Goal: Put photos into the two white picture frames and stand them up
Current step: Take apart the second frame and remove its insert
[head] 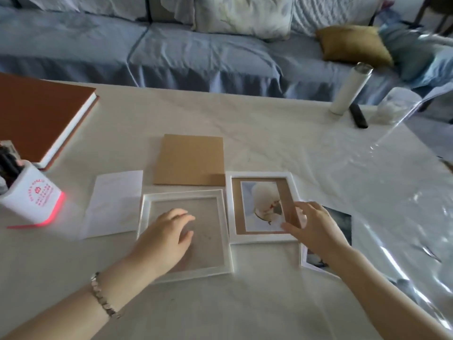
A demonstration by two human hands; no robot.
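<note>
Two white picture frames lie flat side by side on the table. My left hand (169,238) rests with relaxed fingers on the pane of the left frame (144,217), which holds nothing. The right frame (229,207) has a brown backing and a photo of a white bird (261,204) lying inside it. My right hand (311,224) touches that photo's lower right corner with its fingertips. A second photo (343,222) lies on the table to the right, partly hidden under my right hand and forearm.
A brown cardboard backing (190,163) lies behind the frames and a white paper sheet (114,202) to their left. A pen holder (31,195) and a brown book (36,114) are at the left. A white bottle (348,92), black remote (358,116) and clear plastic film (404,192) are at the right.
</note>
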